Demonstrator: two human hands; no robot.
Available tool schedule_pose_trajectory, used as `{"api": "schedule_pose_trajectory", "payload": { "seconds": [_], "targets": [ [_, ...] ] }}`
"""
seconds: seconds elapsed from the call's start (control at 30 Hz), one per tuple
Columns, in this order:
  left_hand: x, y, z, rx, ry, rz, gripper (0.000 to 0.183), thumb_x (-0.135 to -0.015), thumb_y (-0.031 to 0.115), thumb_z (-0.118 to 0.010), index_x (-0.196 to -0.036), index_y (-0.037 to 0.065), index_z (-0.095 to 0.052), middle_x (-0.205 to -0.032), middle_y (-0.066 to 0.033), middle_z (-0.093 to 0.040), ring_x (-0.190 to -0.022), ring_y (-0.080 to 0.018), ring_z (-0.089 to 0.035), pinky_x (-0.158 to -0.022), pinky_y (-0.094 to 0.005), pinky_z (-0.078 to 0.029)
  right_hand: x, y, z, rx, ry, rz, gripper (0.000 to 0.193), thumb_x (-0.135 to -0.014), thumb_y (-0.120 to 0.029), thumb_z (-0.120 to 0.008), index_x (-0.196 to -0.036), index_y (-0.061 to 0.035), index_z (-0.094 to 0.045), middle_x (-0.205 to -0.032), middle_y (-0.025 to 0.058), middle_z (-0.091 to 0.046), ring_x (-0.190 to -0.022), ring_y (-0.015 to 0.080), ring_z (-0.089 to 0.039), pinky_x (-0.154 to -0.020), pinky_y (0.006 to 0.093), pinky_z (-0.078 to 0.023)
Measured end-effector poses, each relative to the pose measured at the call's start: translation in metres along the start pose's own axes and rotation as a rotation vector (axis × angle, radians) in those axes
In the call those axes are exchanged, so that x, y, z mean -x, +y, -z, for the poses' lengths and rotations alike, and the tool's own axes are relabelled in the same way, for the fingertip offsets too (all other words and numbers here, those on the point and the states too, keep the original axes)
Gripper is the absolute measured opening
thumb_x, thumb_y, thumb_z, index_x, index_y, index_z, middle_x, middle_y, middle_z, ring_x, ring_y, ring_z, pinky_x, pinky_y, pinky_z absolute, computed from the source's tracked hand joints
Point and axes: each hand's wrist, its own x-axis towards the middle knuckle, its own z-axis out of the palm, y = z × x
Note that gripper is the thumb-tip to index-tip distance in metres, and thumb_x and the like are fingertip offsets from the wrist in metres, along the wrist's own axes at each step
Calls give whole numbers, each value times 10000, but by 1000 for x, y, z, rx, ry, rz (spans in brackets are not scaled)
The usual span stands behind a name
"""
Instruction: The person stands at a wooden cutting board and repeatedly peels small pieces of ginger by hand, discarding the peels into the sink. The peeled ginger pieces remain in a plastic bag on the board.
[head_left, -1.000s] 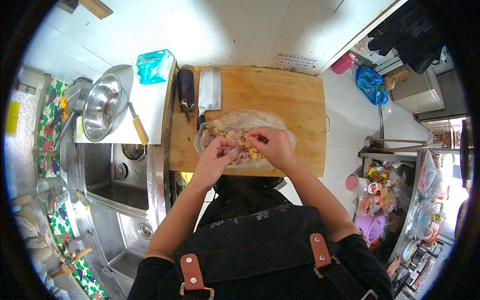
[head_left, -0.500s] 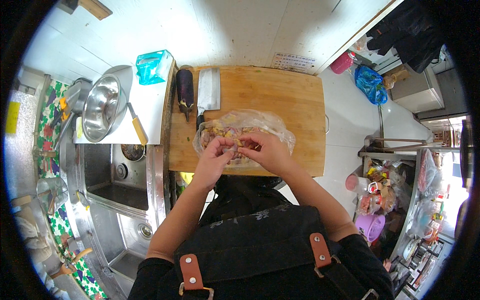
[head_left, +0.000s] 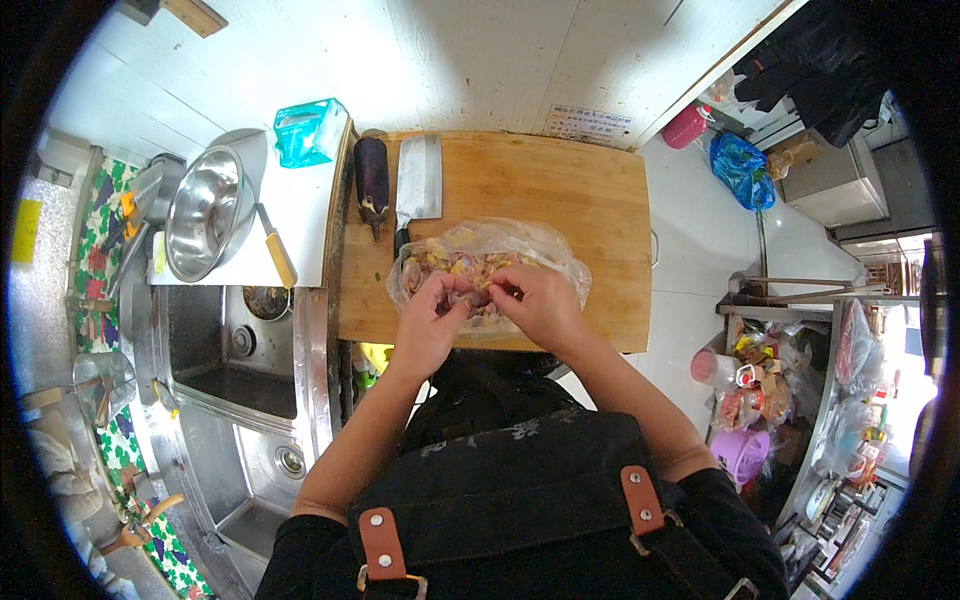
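A clear plastic bag [head_left: 545,245] lies opened out near the front of the wooden cutting board [head_left: 590,190]. Chopped raw meat [head_left: 465,245], pinkish with yellow skin or fat, is heaped on it. Over its near side, my left hand [head_left: 432,315] and my right hand [head_left: 540,308] meet with bent fingers, pinching a small piece of raw meat [head_left: 478,297] between them. The fingertips partly hide that piece. Beyond the bag, a cleaver [head_left: 419,178] lies flat, its dark handle toward me and partly covered by the plastic. An eggplant [head_left: 371,180] rests to its left.
Left of the board is a white counter holding a steel bowl [head_left: 205,213], a knife with a yellow handle [head_left: 279,258] and a teal box [head_left: 308,133]. A steel double sink [head_left: 235,395] sits below it. Packed shelves [head_left: 780,390] stand on the right.
My fingers have shifted slightly around the meat piece, and my right fingertips have drawn a little apart from my left. The bag, cleaver and eggplant stay in place.
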Motion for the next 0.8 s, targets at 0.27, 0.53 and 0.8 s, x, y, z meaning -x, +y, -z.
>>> {"api": "schedule_pose_trajectory", "payload": {
  "seconds": [0.27,0.53,0.8],
  "targets": [
    [3,7,1,214,3,58,159,-885,102,-570,-1032,47,-546,-900,-8,-597,-798,-78,-522,-706,-215,-410,0,14,1,-380,-104,-263,181,-849,-117,-596,-959,21,-634,-784,61,-657,-721,118,-625,-649,272,-508],
    [1,6,-8,168,119,18,143,-872,41,-560,-1012,21,-539,-882,-11,-588,-760,-69,-514,-707,-208,-417,0,8,-1,-320,-128,-214,201,-843,-185,-588,-964,-39,-652,-793,126,-658,-716,211,-641,-654,326,-498],
    [2,5,-8,-91,81,-115,165,-866,24,-550,-1030,22,-530,-966,-30,-581,-821,-83,-528,-749,-216,-418,-1,-6,2,-105,-48,-158,176,-797,-196,-617,-887,-53,-663,-803,161,-647,-702,310,-620,-627,361,-482]
  ]
}}
